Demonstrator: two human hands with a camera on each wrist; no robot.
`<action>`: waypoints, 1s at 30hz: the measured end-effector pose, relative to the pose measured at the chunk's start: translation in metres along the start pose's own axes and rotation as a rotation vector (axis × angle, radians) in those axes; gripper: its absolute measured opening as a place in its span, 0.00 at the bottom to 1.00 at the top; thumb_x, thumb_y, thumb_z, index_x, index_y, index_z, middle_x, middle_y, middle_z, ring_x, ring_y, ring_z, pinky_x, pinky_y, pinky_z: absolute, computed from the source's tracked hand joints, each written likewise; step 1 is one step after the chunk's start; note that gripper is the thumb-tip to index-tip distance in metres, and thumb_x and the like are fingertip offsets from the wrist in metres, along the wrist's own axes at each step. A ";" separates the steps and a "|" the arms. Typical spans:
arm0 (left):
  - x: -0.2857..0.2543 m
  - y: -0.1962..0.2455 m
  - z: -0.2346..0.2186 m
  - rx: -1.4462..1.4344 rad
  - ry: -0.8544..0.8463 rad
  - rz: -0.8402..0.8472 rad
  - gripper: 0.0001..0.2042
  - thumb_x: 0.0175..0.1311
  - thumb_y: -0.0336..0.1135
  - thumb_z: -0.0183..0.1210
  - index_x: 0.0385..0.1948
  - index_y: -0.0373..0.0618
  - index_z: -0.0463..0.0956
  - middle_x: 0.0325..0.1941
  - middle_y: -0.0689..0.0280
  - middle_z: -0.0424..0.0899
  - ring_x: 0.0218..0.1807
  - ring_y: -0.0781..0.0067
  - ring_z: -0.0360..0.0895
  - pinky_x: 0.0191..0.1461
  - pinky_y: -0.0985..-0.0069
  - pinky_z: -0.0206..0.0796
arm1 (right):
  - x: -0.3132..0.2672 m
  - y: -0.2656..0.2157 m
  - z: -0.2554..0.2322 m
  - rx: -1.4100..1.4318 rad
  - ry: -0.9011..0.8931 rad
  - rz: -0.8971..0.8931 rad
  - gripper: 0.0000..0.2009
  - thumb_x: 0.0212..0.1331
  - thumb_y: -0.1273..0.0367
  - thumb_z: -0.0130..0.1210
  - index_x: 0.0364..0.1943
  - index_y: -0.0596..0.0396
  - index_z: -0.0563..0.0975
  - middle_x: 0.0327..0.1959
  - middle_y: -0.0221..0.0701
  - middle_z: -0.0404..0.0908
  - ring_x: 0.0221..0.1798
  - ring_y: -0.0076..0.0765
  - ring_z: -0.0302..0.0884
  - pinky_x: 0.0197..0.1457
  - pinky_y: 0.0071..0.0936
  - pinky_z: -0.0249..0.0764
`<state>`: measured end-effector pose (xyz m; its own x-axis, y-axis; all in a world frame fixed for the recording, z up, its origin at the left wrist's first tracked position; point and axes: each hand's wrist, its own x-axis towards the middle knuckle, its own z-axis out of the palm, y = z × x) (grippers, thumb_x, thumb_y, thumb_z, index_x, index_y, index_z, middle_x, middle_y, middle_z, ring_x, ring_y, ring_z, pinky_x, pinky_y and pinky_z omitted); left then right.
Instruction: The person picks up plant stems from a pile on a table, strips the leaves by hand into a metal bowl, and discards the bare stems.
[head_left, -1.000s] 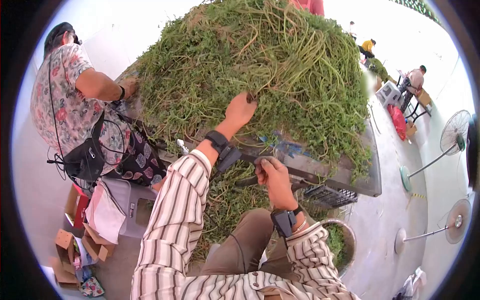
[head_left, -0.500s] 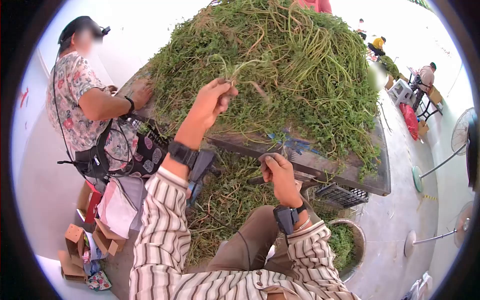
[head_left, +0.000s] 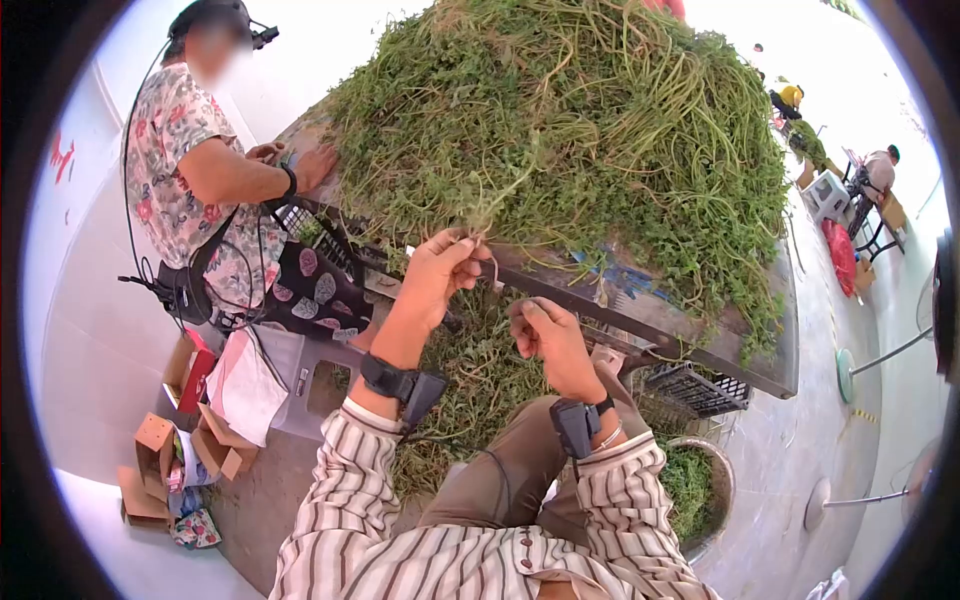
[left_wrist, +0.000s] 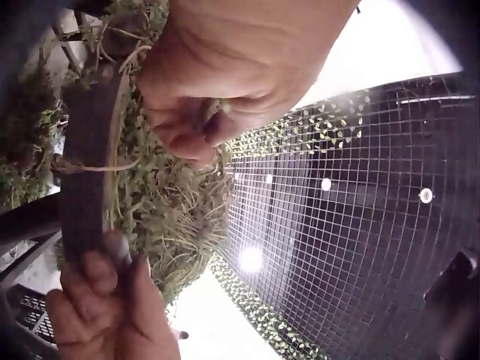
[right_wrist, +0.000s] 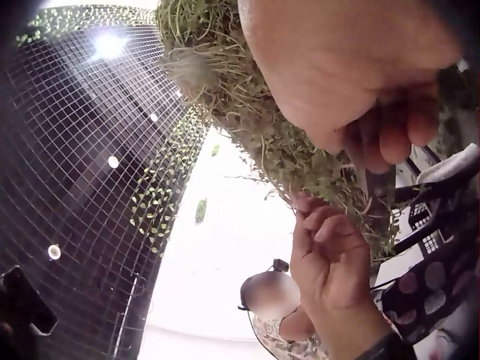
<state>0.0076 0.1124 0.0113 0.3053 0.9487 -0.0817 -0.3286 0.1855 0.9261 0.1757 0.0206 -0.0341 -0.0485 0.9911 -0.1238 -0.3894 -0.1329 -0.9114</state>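
My left hand (head_left: 440, 275) pinches a leafy green sprig (head_left: 492, 205) between thumb and fingers, just off the near edge of the table. The sprig's pale lower end hangs below the fingertips. Facing it from the right, my right hand (head_left: 550, 345) has its fingers curled in with the thumb against them; a small greyish bit shows at its fingertips in the left wrist view, and I cannot tell what it is. Beyond both hands a large heap of the same tangled greens (head_left: 560, 140) covers the table (head_left: 690, 350). The right wrist view shows my left hand (right_wrist: 330, 255) before the heap.
Another person (head_left: 190, 180) works at the table's left side. More greens (head_left: 470, 370) lie under the table, near a black crate (head_left: 700, 390) and a round tub (head_left: 725, 480) of greens. Cardboard boxes (head_left: 155, 445) sit at lower left; fans (head_left: 845, 375) stand at right.
My left hand has drawn the sprig out of the heap, lifted it, and brought it down and back close to my right hand. My right hand stays nearly in place. The other person's head has risen.
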 end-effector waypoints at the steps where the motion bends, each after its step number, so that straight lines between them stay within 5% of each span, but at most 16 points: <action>1: -0.005 -0.004 0.004 0.031 0.012 0.022 0.09 0.62 0.33 0.51 0.40 0.39 0.73 0.33 0.65 0.80 0.26 0.83 0.74 0.27 0.84 0.67 | 0.000 0.001 0.005 0.027 -0.014 0.031 0.11 0.64 0.63 0.45 0.37 0.57 0.74 0.26 0.24 0.74 0.23 0.17 0.66 0.25 0.16 0.63; 6: -0.028 -0.019 0.016 0.200 -0.008 0.107 0.11 0.62 0.31 0.51 0.42 0.36 0.72 0.34 0.64 0.80 0.29 0.82 0.74 0.29 0.84 0.68 | 0.002 -0.002 0.018 0.127 -0.090 0.007 0.17 0.66 0.56 0.43 0.43 0.56 0.72 0.38 0.27 0.74 0.37 0.22 0.71 0.38 0.22 0.69; 17: -0.068 -0.040 0.023 0.657 0.063 0.202 0.10 0.58 0.26 0.52 0.41 0.34 0.73 0.32 0.64 0.78 0.32 0.80 0.73 0.38 0.80 0.67 | 0.011 0.011 0.016 0.215 -0.009 0.001 0.14 0.64 0.59 0.46 0.39 0.55 0.73 0.35 0.26 0.75 0.39 0.23 0.74 0.43 0.24 0.71; 26: -0.059 -0.053 0.018 0.547 0.013 0.138 0.13 0.59 0.34 0.56 0.39 0.32 0.74 0.30 0.68 0.77 0.33 0.82 0.70 0.39 0.82 0.64 | 0.013 0.010 0.017 0.236 0.026 -0.002 0.12 0.64 0.63 0.46 0.40 0.56 0.74 0.34 0.25 0.76 0.38 0.19 0.73 0.42 0.18 0.69; 27: -0.057 -0.054 0.014 0.563 -0.004 0.113 0.12 0.60 0.35 0.54 0.37 0.34 0.75 0.25 0.68 0.75 0.27 0.81 0.66 0.31 0.79 0.61 | 0.013 0.011 0.017 0.212 -0.011 -0.012 0.12 0.64 0.63 0.46 0.40 0.56 0.74 0.34 0.25 0.76 0.38 0.19 0.72 0.43 0.18 0.69; 30: -0.053 -0.061 0.011 0.348 -0.018 0.051 0.10 0.61 0.35 0.54 0.33 0.36 0.76 0.25 0.72 0.73 0.27 0.84 0.64 0.30 0.81 0.58 | 0.010 0.009 0.019 0.150 0.005 -0.005 0.12 0.64 0.62 0.46 0.38 0.56 0.75 0.33 0.24 0.76 0.36 0.18 0.72 0.40 0.18 0.69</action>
<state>0.0211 0.0480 -0.0366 0.3133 0.9492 -0.0287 -0.0206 0.0370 0.9991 0.1548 0.0291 -0.0361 -0.0422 0.9917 -0.1218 -0.5229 -0.1258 -0.8431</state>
